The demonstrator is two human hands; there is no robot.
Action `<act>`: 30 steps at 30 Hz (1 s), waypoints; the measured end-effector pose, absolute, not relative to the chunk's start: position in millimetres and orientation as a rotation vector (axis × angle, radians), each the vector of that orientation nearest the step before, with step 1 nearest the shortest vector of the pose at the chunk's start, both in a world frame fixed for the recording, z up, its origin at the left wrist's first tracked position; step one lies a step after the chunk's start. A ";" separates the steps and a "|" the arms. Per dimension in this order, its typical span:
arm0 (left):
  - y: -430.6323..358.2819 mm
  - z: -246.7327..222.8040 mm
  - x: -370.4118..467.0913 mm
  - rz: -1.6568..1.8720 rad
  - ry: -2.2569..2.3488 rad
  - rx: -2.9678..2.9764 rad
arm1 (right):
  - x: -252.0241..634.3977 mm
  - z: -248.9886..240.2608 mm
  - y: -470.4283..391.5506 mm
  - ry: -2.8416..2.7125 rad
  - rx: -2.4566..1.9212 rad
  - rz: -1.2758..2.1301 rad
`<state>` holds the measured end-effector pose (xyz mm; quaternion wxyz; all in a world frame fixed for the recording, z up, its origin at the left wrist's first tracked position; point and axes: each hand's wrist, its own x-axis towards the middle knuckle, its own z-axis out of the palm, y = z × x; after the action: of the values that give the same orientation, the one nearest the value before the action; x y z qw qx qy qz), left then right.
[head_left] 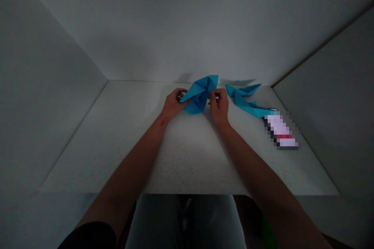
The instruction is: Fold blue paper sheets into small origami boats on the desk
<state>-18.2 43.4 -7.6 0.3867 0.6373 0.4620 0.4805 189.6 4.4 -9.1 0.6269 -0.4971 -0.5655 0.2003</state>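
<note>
A partly folded sheet of blue paper (199,90) is held between my two hands just above the white tabletop, its creased flaps standing up. My left hand (174,103) grips its left side, with the thumb against the paper and some fingers hidden behind it. On the right edge, my right hand (219,105) pinches the paper between thumb and fingers. To the right of that hand lies a folded blue paper shape (247,103) with pointed ends, apart from the piece I hold.
A phone (281,129) with a lit, blurred-out screen lies on the right, its top end touching the folded paper shape. The white tabletop (187,155) is bounded by a back wall (187,27) and side panels. Its front edge is near my lap.
</note>
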 end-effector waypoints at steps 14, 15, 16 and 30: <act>50.8 -13.2 -27.5 1.514 1.288 1.546 | 191.0 -8.0 7.0 -1.196 -1.054 0.481; 52.2 -13.9 -27.4 1.515 1.274 1.515 | 192.1 -9.1 7.9 -1.184 -1.054 0.485; 53.4 -14.4 -27.4 1.510 1.249 1.489 | 192.9 -10.2 8.6 -1.175 -1.059 0.493; 59.2 -21.1 -30.8 1.507 1.257 1.422 | 209.0 -23.6 21.7 -0.977 -1.174 0.458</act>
<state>-30.8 59.2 -21.1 0.3513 0.5493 0.4855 0.5823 209.0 21.7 -23.6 0.6986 -0.5268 -0.4384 0.2056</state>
